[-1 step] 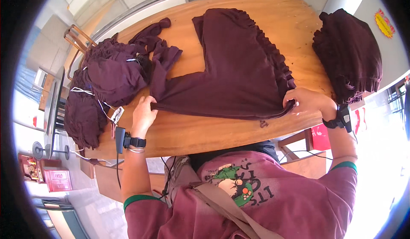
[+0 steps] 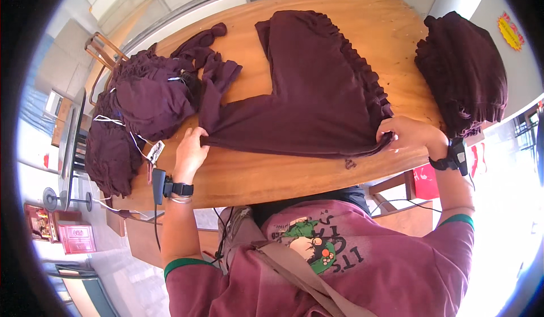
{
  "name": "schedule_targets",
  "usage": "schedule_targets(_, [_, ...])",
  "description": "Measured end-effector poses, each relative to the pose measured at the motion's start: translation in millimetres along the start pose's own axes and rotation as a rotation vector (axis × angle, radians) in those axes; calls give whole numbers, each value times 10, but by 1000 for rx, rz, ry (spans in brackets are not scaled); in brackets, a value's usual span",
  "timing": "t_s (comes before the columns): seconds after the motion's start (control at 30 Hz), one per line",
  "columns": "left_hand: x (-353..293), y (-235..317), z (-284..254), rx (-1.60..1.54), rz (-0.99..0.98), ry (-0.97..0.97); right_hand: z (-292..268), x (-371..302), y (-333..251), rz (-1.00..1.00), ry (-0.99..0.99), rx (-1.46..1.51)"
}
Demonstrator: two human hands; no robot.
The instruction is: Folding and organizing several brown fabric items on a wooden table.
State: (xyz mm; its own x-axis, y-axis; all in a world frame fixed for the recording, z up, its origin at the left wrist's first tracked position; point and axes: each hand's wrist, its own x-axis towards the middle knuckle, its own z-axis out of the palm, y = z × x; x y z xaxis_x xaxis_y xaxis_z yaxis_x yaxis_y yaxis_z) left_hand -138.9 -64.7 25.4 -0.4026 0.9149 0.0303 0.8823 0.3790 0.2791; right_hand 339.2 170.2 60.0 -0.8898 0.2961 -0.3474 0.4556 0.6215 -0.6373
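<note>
A dark maroon garment with a ruffled right edge lies spread flat on the wooden table. My left hand pinches its near left corner, fingers closed on the fabric. My right hand grips the near right corner at the ruffles. Both wrists carry black bands. One sleeve of the garment trails toward the far left.
A loose heap of maroon garments with white tags covers the table's left end and hangs over its edge. A neat stack of folded maroon garments sits at the right end. A metal chair frame stands beyond the heap.
</note>
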Motion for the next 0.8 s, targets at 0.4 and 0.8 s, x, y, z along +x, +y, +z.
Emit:
schedule_targets(0.4, [19, 27, -11, -66, 205, 340, -87, -88, 8, 88, 72, 0])
schedule_targets(0.8, [-255, 982, -204, 143, 449, 161, 7, -194, -80, -36, 42, -67])
